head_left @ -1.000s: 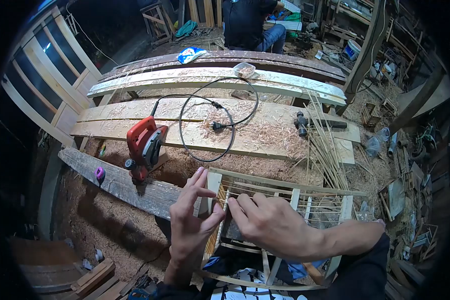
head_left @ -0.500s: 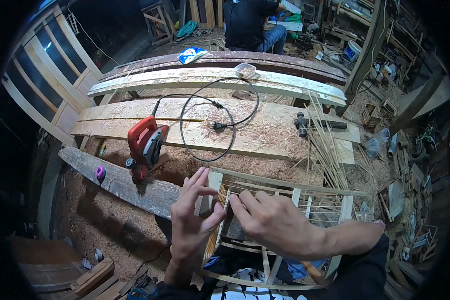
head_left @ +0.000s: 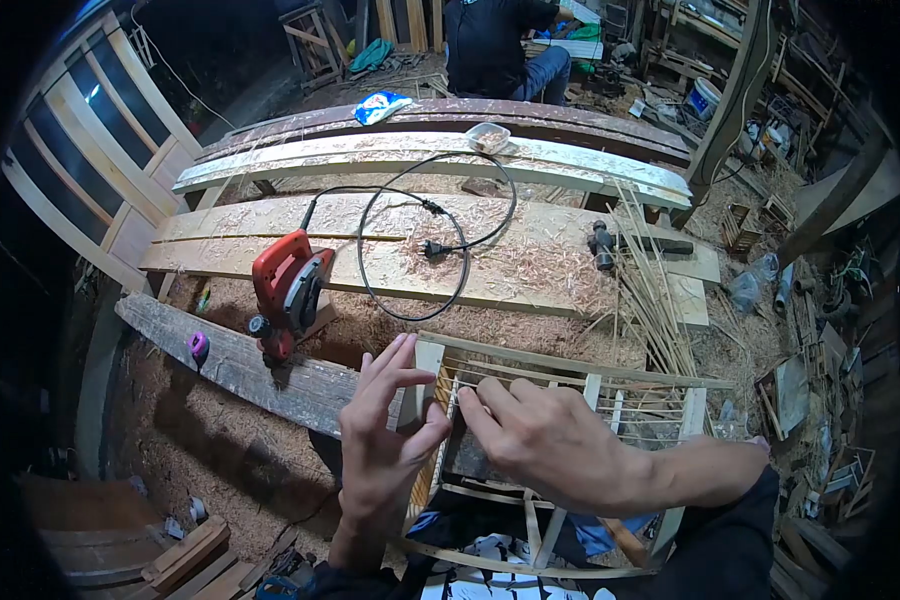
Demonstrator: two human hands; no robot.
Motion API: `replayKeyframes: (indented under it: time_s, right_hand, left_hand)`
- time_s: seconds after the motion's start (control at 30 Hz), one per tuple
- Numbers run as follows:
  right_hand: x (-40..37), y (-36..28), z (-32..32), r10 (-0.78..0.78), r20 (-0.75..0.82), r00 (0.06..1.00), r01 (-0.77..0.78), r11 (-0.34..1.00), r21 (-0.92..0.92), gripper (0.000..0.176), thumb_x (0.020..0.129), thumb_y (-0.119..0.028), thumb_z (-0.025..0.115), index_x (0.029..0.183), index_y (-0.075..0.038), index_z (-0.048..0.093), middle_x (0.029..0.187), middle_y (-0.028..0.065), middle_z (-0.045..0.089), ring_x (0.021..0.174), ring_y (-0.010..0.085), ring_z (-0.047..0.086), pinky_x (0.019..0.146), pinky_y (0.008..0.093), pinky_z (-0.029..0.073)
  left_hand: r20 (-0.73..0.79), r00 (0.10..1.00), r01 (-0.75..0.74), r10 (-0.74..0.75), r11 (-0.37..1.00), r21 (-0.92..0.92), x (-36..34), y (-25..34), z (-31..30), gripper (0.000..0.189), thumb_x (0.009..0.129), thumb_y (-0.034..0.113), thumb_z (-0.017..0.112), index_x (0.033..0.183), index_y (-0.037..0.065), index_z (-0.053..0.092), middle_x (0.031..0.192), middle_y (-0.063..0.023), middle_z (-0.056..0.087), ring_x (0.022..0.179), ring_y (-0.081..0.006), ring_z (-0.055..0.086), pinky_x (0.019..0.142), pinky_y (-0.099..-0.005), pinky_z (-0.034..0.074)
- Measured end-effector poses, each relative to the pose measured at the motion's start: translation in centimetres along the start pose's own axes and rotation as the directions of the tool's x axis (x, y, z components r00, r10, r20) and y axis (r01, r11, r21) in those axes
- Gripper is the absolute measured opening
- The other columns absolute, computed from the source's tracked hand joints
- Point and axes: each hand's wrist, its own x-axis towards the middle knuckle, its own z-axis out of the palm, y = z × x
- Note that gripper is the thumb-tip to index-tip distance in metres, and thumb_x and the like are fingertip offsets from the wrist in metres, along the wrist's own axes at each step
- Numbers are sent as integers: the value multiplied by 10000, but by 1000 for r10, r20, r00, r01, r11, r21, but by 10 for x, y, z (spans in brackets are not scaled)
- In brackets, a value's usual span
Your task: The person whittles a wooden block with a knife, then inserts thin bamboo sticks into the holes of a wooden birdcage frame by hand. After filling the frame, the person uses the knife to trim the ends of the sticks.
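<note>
Head view: right hand (head_left: pixel 540 440) has crept up the cage (head_left: pixel 692 410), pinching a thin stick (head_left: pixel 550 380); left hand (head_left: pixel 385 445) stays clamped on the corner post (head_left: pixel 428 360).

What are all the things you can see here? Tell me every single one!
wooden frame: one, pale wood with thin slats, right in front of the person
power tool: one, red and black, on the grey plank at left
cord: one, black, looped on the pale planks
pale planks: several, covered in shavings, middle
thin sticks: a bundle, yellowish, right end of the planks
tub: one, clear, far plank
packet: one, blue and white, far plank
other person: one, dark top, seated at the back
left hand: one, gripping the frame's corner post
right hand: one, fingertips on the frame's slats
</note>
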Motion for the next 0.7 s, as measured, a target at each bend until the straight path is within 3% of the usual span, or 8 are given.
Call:
replayKeyframes:
  time_s: [0.43, 0.7]
  right_hand:
    - [0, 2, -3, -28, 2, 1000, 28, 999, 16, 490, 816, -86, 700, 1259, 104, 615, 985, 141, 635, 849, 233, 691, 654, 328, 584]
    - [0, 3, 3, -37, -45, 998, 38, 999, 34, 419, 837, -83, 683, 1217, 82, 620, 938, 114, 618, 814, 218, 682, 643, 313, 570]
  left_hand:
    - [-3, 1000, 2, -2, 1000, 25, -1, -1, 1, 349, 773, 50, 791, 1112, 6, 719, 1470, -290, 618, 1455, -400, 543, 1265, -609, 257]
    - [-4, 1000, -1, 2, 999, 48, -2, 4, 0, 330, 791, 44, 782, 1111, 10, 707, 1469, -290, 618, 1455, -401, 542, 1269, -588, 270]
